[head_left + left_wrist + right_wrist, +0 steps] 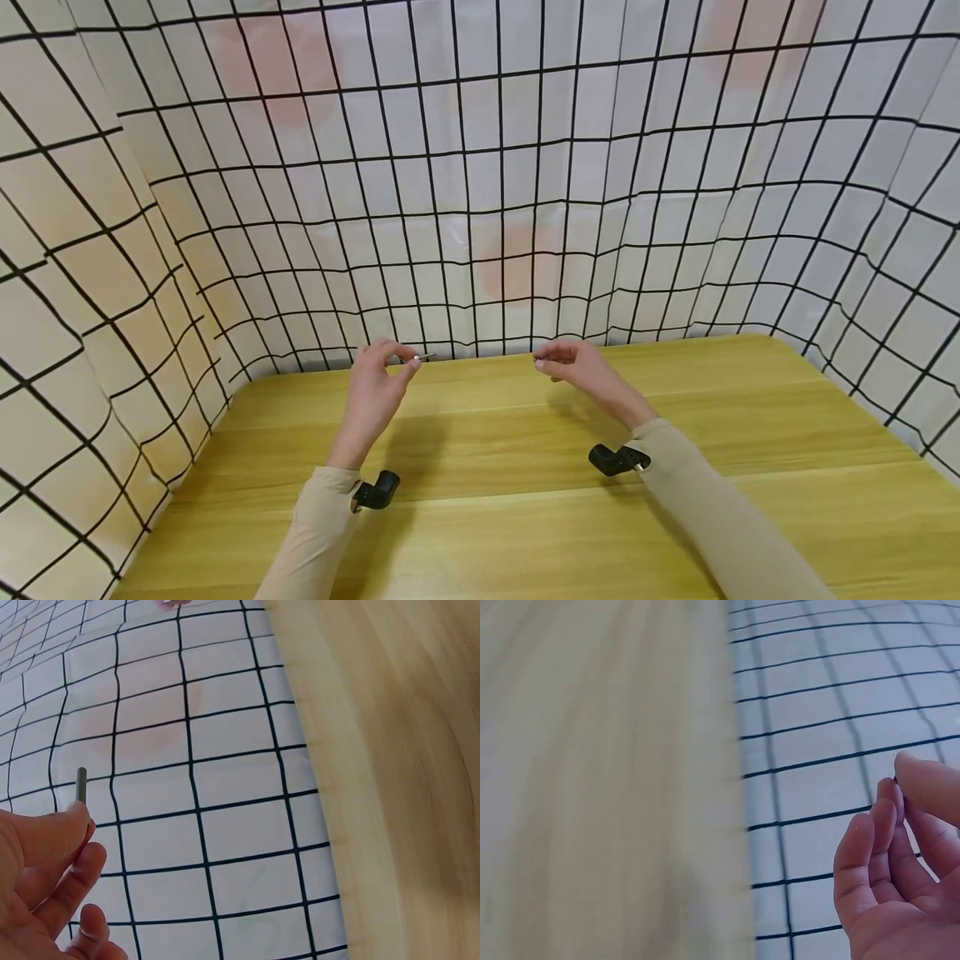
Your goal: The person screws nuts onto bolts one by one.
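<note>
Thumb and index finger of the left hand [375,387] pinch a short, thin grey metal rod [81,785] at one end. Its free end points right, toward the other hand, in the head view. Across a gap, the right hand [585,375] has its thumb and fingertips brought together. Between them a tiny dark piece [536,359] peeks out, mostly hidden by the fingers; I cannot tell its kind. Both hands are raised over the far part of the wooden table [480,458], their fingertips facing each other.
Behind the far table edge hangs a white curtain [517,175] with a black grid pattern and faint pink spots, wrapping round both sides. Black camera mounts [378,490] sit at the wrists, over beige sleeves [315,517].
</note>
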`<state>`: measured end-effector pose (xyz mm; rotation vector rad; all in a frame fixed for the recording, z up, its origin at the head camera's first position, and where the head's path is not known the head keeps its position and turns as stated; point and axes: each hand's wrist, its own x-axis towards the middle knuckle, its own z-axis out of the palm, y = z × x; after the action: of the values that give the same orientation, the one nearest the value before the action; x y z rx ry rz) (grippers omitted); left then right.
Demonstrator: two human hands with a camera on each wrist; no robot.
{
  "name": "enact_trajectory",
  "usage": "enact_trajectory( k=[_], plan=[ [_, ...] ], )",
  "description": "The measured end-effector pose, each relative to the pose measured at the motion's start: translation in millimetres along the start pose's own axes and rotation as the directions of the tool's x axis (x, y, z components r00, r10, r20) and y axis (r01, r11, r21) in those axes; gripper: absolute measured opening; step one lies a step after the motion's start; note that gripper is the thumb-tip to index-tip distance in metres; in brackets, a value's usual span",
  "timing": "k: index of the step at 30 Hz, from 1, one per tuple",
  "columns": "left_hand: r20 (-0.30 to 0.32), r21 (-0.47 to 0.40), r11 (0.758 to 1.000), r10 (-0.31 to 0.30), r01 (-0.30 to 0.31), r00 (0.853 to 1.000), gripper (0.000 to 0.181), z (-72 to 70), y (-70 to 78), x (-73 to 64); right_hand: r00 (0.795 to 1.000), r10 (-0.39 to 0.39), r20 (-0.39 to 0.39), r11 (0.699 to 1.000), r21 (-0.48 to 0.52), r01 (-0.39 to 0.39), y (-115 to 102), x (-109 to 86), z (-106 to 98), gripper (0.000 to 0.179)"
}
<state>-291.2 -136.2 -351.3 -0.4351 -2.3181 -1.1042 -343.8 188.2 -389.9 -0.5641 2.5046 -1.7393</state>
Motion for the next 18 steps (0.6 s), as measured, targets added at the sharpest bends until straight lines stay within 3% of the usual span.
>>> enact_trajectory(
  k=[8,18],
  plan=[
    [0.016,0.013,1.0,0.018,-0.019,1.0,0.004,-2.1,2.0,1.1,0.998,-0.014,-0.066,0.997,0.079,0.019,-20.1,-3.3,2.7,0.032],
    [0.007,0.017,1.0,0.009,-0.009,1.0,0.008,-3.4,3.7,3.1,0.989,-0.025,-0.149,0.982,0.179,0.052,-27.2,-7.0,17.4,0.032]
  ],
)
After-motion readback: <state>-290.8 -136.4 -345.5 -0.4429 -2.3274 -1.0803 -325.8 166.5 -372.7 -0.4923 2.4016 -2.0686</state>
